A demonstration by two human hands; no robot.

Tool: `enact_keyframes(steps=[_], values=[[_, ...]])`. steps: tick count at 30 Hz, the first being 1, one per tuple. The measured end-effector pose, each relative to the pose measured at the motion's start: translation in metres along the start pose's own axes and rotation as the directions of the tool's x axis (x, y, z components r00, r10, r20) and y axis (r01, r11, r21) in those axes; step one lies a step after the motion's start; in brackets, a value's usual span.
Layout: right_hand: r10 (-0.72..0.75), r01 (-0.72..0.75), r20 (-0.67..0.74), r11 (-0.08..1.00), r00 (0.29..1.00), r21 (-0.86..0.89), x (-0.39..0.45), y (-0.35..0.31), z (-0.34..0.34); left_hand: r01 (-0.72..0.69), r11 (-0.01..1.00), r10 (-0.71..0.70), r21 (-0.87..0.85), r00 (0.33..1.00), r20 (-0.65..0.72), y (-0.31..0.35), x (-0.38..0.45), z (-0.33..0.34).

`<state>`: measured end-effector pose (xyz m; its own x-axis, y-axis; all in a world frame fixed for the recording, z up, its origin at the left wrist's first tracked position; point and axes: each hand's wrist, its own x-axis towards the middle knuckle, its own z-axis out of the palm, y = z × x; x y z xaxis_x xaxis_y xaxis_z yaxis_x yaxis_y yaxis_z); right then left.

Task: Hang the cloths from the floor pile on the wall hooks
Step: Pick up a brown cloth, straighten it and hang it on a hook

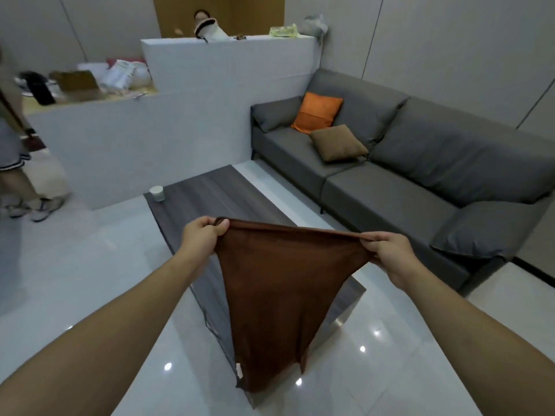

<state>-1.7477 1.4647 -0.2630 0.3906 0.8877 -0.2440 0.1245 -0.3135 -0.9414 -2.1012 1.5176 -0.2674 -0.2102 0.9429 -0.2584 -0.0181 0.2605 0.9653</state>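
Observation:
A brown cloth [279, 289] hangs stretched between my two hands in the middle of the view, its top edge taut and its lower part tapering down to a point. My left hand [202, 235] pinches the cloth's left top corner, where a small dark loop shows. My right hand [387, 250] grips the right top corner with curled fingers. No wall hooks and no floor pile are in view.
A low dark wood table [210, 190] with a white cup [157, 193] stands just beyond the cloth. A grey sofa [420, 175] with orange and brown cushions fills the right. A white partition [180, 121] stands behind, a person [18, 163] at far left. Glossy white floor lies around.

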Motion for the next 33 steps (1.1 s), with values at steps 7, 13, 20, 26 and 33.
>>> enact_keyframes(steps=[7,13,20,26,33], values=[[-0.030,0.012,0.158,0.993,0.987,0.119,0.088,-0.032,0.036,-0.029,0.997,0.017,-0.071,0.985,-0.171,0.012,0.016,-0.014],[-0.124,0.085,0.250,0.984,0.960,0.158,0.139,-0.068,0.101,-0.061,0.989,0.023,-0.135,0.964,-0.266,0.030,0.057,-0.047],[-0.141,0.112,0.271,0.987,0.952,0.119,0.204,-0.106,0.184,-0.094,0.971,0.030,-0.219,0.960,-0.279,0.053,0.140,-0.083],[-0.031,0.017,0.260,0.998,0.965,0.055,0.231,-0.107,0.225,-0.013,0.980,-0.048,-0.199,0.953,-0.300,0.047,0.183,-0.099],[0.115,-0.101,0.311,0.993,0.944,-0.060,0.256,-0.047,0.227,0.155,0.972,-0.211,-0.175,0.904,-0.372,-0.004,0.185,-0.075]])
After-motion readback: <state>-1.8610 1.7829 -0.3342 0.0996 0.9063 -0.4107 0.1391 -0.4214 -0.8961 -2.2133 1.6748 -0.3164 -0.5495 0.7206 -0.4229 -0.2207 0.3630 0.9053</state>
